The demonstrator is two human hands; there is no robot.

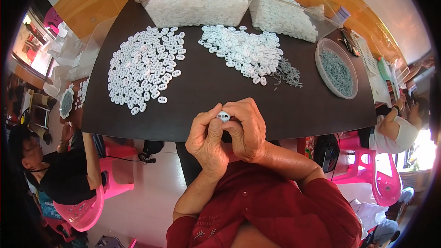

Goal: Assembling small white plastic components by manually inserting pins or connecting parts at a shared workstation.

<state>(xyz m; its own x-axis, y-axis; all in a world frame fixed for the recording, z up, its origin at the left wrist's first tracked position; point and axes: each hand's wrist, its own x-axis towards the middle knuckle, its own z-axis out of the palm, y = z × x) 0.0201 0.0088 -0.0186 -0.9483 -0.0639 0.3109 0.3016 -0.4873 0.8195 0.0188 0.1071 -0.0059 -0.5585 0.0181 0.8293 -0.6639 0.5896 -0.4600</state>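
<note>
Just off the table's near edge, both my hands hold one small white oval plastic piece with two holes, like a cord lock. My left hand pinches its left side between thumb and fingers. From the right, my right hand grips the same piece, thumb below and fingers curled over. Whether a smaller part is also between the fingertips is hidden. Beyond my hands lie a spread of similar white pieces on the left and a denser heap in the middle. Small grey spring-like parts lie beside that heap.
Two clear bins, a left one and a right one, stand full of white pieces along the table's back. A round tub of grey parts sits at right. Co-workers sit on pink chairs at left and right.
</note>
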